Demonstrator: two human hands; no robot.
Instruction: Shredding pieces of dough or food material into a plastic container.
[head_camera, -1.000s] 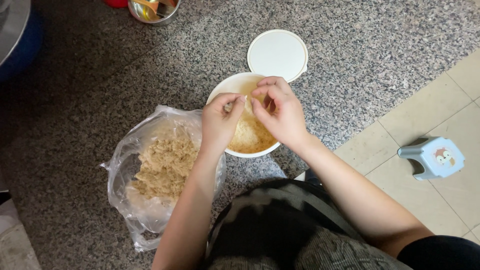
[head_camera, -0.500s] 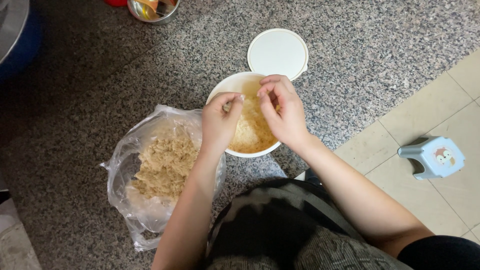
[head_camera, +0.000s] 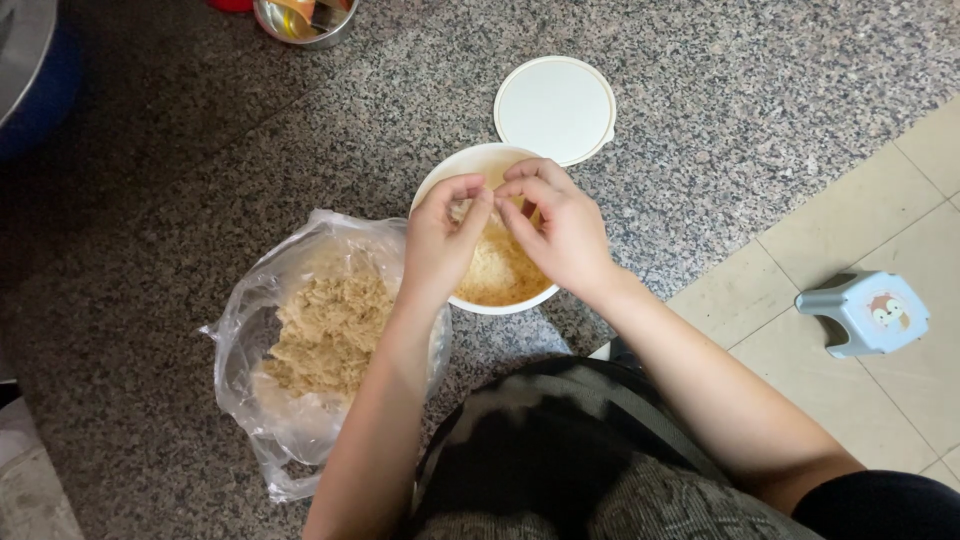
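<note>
Both hands (head_camera: 500, 235) slightly lower now, fingertips pinched over bowl (head_camera: 445, 180).

hands hide much of the white bowl (head_camera: 440, 185); metal tin (head_camera: 300, 20) cut off at top edge

Soft, even light falls from above; my view is bright at the right over the pale floor tiles (head_camera: 800, 250) and dimmer toward the upper left corner. Focus is fairly sharp, shadows faint, no glare.
</note>
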